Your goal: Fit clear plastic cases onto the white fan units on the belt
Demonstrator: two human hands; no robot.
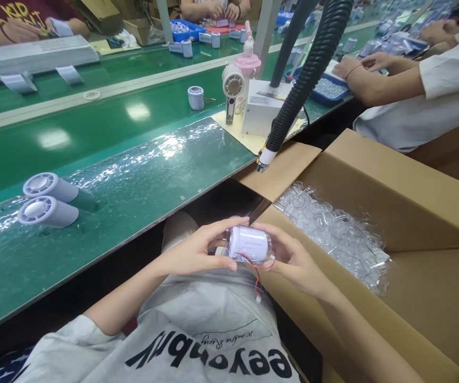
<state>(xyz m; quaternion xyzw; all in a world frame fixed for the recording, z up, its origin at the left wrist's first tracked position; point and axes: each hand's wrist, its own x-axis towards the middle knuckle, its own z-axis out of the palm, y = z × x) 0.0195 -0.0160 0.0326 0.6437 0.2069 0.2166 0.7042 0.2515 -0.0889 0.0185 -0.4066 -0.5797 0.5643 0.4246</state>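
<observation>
A white cylindrical housing [249, 244] with a clear plastic cover around it lies sideways between my two hands, above my lap. My left hand [205, 247] grips its left end, thumb below and fingers above. At the right end, my right hand [293, 258] is closed on the same part. A thin red wire [257, 279] with a small white connector dangles beneath it. On the bench to the left stand two white cylindrical units, a nearer one [48, 211] and a farther one [50, 187], with vented round tops.
An open cardboard box [421, 191] on my right holds many clear plastic covers [333, 234]. A black corrugated hose [313, 69] hangs over the bench edge. A handheld fan [232, 90], a pink cup [249, 64] and a metal box [261, 109] stand behind. Co-workers sit opposite and at right.
</observation>
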